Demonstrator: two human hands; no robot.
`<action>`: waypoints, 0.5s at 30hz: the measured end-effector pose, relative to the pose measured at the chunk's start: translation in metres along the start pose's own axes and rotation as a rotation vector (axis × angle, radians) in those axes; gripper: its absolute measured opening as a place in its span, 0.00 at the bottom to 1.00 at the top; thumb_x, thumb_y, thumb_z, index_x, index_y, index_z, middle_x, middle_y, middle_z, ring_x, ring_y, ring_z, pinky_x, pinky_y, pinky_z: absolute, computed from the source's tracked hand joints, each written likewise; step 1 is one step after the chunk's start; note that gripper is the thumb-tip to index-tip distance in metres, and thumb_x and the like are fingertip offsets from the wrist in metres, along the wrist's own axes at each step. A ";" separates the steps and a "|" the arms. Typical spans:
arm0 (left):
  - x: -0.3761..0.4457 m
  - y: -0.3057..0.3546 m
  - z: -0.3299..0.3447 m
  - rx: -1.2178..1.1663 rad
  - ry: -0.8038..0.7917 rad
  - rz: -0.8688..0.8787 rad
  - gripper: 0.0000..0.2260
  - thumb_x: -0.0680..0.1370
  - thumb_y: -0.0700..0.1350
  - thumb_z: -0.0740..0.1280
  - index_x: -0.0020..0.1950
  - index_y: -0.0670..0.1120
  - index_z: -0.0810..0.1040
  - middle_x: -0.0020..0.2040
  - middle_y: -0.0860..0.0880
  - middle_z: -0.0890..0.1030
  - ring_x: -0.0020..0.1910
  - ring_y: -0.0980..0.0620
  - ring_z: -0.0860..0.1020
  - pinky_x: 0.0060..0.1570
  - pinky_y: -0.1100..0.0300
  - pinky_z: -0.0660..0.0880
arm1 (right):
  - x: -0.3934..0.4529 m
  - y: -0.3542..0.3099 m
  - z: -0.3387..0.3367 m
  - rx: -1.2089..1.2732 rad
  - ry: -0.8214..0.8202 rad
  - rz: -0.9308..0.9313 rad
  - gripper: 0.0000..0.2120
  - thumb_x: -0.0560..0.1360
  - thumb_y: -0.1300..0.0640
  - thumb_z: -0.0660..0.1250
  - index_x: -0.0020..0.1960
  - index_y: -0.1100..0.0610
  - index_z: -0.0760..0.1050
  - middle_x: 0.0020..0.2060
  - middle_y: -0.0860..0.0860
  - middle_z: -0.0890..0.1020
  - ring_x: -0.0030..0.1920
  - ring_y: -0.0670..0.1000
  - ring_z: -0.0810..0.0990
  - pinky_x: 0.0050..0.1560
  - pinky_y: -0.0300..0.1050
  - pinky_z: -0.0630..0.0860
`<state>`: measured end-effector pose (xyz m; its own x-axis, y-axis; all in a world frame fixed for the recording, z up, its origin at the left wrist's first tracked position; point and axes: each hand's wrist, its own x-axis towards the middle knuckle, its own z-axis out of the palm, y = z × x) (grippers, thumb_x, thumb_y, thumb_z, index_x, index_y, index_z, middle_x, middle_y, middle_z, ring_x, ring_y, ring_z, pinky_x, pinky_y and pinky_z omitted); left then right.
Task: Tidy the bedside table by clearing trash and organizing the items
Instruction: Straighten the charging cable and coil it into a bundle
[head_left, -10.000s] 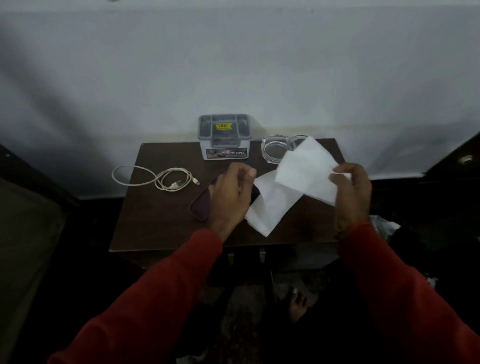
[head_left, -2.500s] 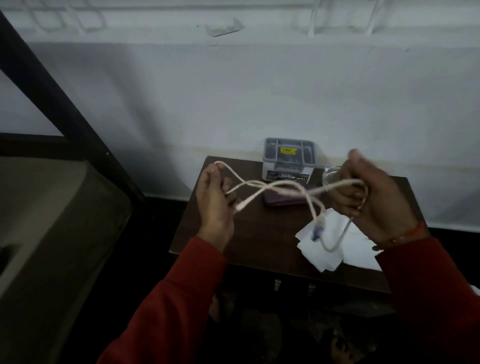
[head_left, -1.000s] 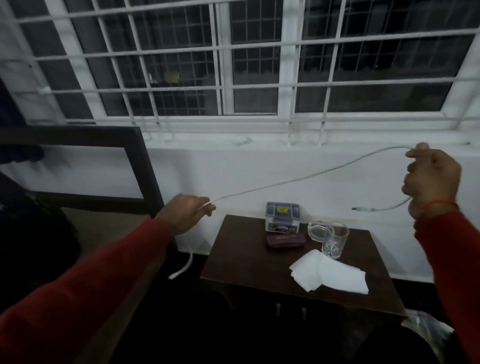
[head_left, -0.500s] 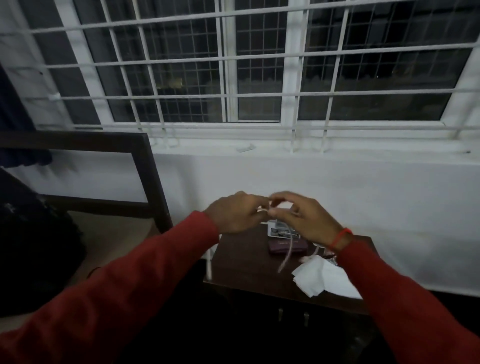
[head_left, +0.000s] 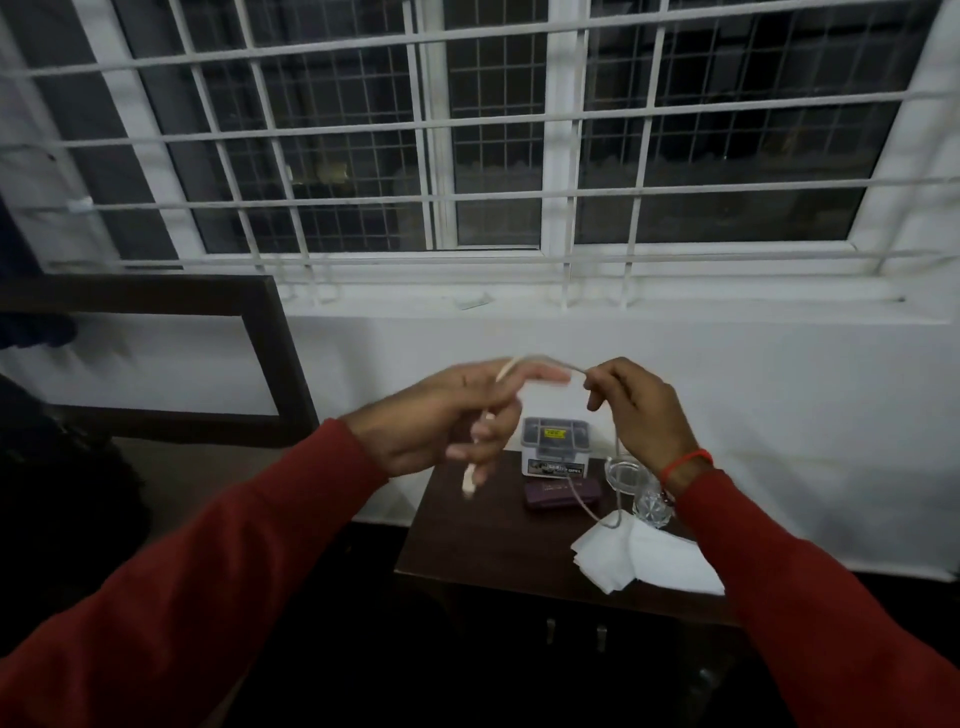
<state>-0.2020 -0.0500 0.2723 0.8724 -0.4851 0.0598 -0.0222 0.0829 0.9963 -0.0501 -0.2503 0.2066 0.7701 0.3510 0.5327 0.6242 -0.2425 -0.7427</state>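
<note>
The barred window (head_left: 493, 135) is seen above the bedside table (head_left: 483, 551), where white tissues (head_left: 644, 558) are spread. Above it, the white cable (head_left: 615, 457) is gripped by left hand (head_left: 447, 421) and pinched by right hand (head_left: 641, 410).

White charging cable (head_left: 540, 361) strung between both raised hands, one loop drooping toward 5 o'clock over the folded white napkins (head_left: 644, 558) on the bedside table (head_left: 467, 540).
</note>
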 end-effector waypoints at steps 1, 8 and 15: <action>0.002 0.009 0.005 -0.082 -0.043 0.068 0.19 0.86 0.49 0.57 0.77 0.47 0.69 0.32 0.51 0.68 0.23 0.57 0.66 0.32 0.56 0.78 | -0.002 -0.004 0.005 0.091 -0.015 0.024 0.12 0.82 0.52 0.62 0.41 0.51 0.77 0.30 0.48 0.79 0.30 0.46 0.80 0.35 0.39 0.77; 0.039 0.046 0.008 -0.326 0.332 0.429 0.20 0.87 0.48 0.57 0.79 0.46 0.66 0.33 0.54 0.67 0.28 0.58 0.65 0.29 0.63 0.68 | -0.013 -0.031 0.023 0.034 -0.213 0.045 0.17 0.82 0.44 0.60 0.41 0.51 0.79 0.27 0.45 0.75 0.27 0.39 0.73 0.32 0.32 0.69; 0.055 0.032 -0.031 0.719 0.783 0.298 0.16 0.88 0.47 0.50 0.70 0.42 0.71 0.41 0.54 0.71 0.40 0.57 0.70 0.47 0.61 0.70 | -0.027 -0.074 -0.006 0.503 -0.760 0.163 0.10 0.80 0.49 0.67 0.59 0.51 0.79 0.27 0.50 0.69 0.20 0.47 0.58 0.21 0.35 0.60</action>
<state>-0.1396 -0.0472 0.3052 0.8473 0.1767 0.5008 -0.3399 -0.5440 0.7671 -0.1163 -0.2471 0.2491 0.4387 0.8893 0.1289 0.2484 0.0178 -0.9685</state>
